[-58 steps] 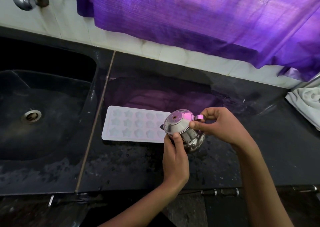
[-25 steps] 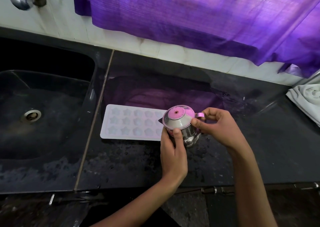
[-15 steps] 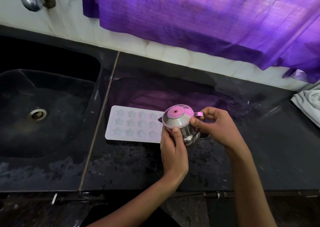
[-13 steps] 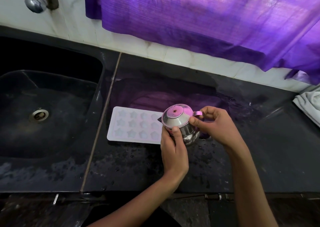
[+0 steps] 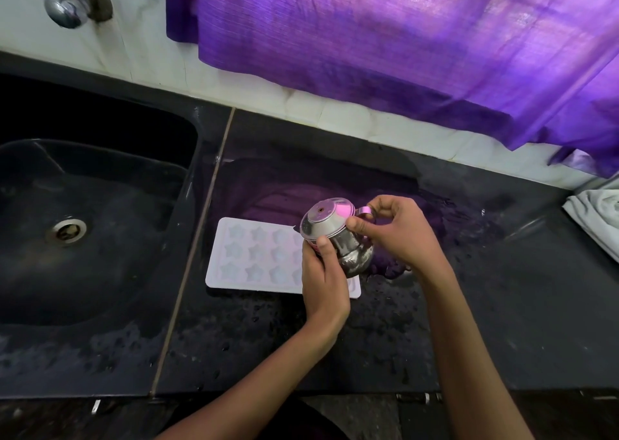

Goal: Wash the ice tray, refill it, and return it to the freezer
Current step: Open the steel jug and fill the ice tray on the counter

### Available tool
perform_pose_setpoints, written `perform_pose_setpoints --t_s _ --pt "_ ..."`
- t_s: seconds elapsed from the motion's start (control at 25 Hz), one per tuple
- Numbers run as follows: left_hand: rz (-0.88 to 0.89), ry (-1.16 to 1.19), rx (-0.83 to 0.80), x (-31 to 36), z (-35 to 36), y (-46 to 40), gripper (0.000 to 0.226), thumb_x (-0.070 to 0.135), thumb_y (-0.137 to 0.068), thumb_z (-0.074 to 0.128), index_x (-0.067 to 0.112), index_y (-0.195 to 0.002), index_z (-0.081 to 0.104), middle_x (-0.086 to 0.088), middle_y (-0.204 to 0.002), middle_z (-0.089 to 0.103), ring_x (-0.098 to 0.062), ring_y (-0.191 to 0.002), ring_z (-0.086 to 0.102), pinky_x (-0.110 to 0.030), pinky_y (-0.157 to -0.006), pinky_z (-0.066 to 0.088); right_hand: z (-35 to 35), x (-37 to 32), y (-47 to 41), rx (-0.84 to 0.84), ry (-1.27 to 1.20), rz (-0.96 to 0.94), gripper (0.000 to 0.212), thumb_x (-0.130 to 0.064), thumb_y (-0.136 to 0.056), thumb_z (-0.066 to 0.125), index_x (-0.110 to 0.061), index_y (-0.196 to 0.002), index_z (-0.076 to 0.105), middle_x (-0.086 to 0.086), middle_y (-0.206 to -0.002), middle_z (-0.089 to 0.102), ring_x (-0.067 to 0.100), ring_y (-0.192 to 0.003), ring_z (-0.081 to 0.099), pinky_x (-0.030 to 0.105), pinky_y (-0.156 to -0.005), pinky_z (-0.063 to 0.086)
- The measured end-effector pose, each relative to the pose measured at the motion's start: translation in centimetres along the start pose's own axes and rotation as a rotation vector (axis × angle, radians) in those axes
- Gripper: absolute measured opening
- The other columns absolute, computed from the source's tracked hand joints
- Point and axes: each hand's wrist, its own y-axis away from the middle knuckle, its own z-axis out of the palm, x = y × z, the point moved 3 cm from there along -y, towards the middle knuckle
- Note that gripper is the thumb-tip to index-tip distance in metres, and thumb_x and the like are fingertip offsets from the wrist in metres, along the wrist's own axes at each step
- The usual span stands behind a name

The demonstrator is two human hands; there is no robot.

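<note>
A: Ice tray (image 5: pixel 258 255)? We see it flat on the wet black counter (image 5: pixel 469 305), beside the sink (image 5: pixel 100 221).
B: Yep. Our left hand (image 5: pixel 323 282) grips a tilted steel pot (image 5: pixel 335 235) over it; right hand (image 5: pixel 398 235) pinches its handle.

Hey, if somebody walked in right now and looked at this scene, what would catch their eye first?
Probably the shiny steel jug, tipped over the right end of the white star-mould ice tray in the middle of the wet black counter; the left hand grips its body and the right hand holds its handle. Next, the bright purple curtain hanging behind, with the dark sink at left.
</note>
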Motion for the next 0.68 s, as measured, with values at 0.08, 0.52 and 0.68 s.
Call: perform_pose_setpoints --t_s 0.08,0.52,0.68 --pt "-0.019 0.009 0.003 0.1 0.1 -0.3 0.040 0.043 -0.099 0.024 0.024 -0.126 0.046 0.007 -0.117 0.061 -0.009 -0.107 0.057 -0.024 -0.088 0.044 0.1 -0.2 -0.5 0.008 0.034 0.004 0.031 -0.040 -0.065 0.081 -0.017 -0.069 0.062 -0.006 -0.068 0.071 0.005 -0.067 0.067 0.034 -0.075 0.055" --pt "-0.082 0.022 -0.024 0.7 0.2 -1.2 0.044 0.042 -0.099 0.023 0.020 -0.129 0.046 0.007 -0.110 0.060 0.005 -0.090 0.054 -0.012 -0.075 0.042 0.5 -0.8 -1.7 0.006 0.086 0.004 0.031 -0.044 -0.063 0.082 -0.020 -0.068 0.062 -0.004 -0.076 0.072 0.010 -0.074 0.068 0.043 -0.078 0.056" --pt "-0.082 0.022 -0.026 0.8 0.2 -1.1 0.043 0.043 -0.099 0.022 0.021 -0.129 0.045 0.007 -0.110 0.060 -0.004 -0.094 0.057 -0.021 -0.084 0.043 0.4 -1.1 -1.7 -0.001 0.101 0.001 0.029 -0.043 -0.065 0.081 -0.021 -0.067 0.061 -0.005 -0.077 0.072 0.010 -0.075 0.068 0.042 -0.079 0.056"
